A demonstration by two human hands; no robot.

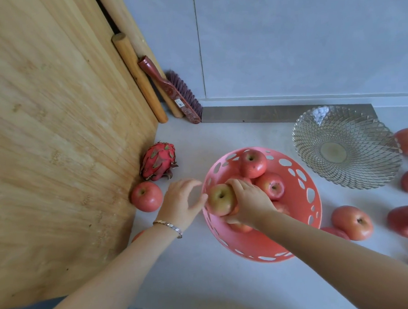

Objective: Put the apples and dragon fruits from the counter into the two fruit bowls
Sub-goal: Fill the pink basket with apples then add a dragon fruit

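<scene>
Coral-pink plastic bowl (305, 222) with oval cut-outs, lower centre of the frame, standing on the pale grey counter (206, 280); it holds several red apples, among them one at its far rim (252, 163) and one toward its right side (271, 186). Yellow-green and red apple (221, 199), stem dimple up, at the bowl's left rim, inside the bowl: the right hand (249, 203) is closed on it from its right side, fingers curled over its top and thumb under. Left hand (182, 201), with a silver bracelet (169, 227) at the wrist, sits just left of the bowl with fingers spread apart and holding nothing; its fingertips are at the rim, very near that apple, contact not discernible. Single red apple (146, 196) on the counter, left of the left hand and near it, against the foot of a leaning bamboo board (54, 139). Dragon fruit (159, 160), pink with green-tipped scales, just above that apple, also by the board. Clear glass bowl (345, 145), patterned, right of centre, holding no fruit. Loose apples on the counter at the right: one (351, 221) just right of the pink bowl, one (407, 222) further right, more along the right edge. Two wooden rolling pins (138, 74) and a red-handled brush (173, 91) lean in the upper-centre corner.
</scene>
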